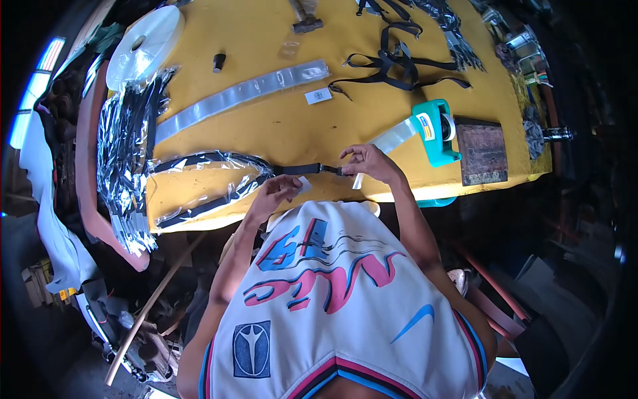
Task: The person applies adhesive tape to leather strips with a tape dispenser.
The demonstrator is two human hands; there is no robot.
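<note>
A black strap (298, 169) with a metal clip near its right end lies across the front of the yellow table (266, 126). Its left part runs inside clear plastic sleeves (212, 159). My left hand (279, 190) is closed on a small white tag (304, 184), just below the strap. At the clip end, my right hand (367, 163) pinches the strap between thumb and fingers, its other fingers curled. Right of that hand stands a green tape dispenser (436, 133), with a clear strip reaching from it toward the hand.
Packed straps in plastic (129, 153) hang over the left edge below a large clear roll (145, 48). A long clear strip (242, 96), a white card (318, 96), loose black straps (399, 66), a hammer (308, 25) and a worn board (483, 151) lie on the table.
</note>
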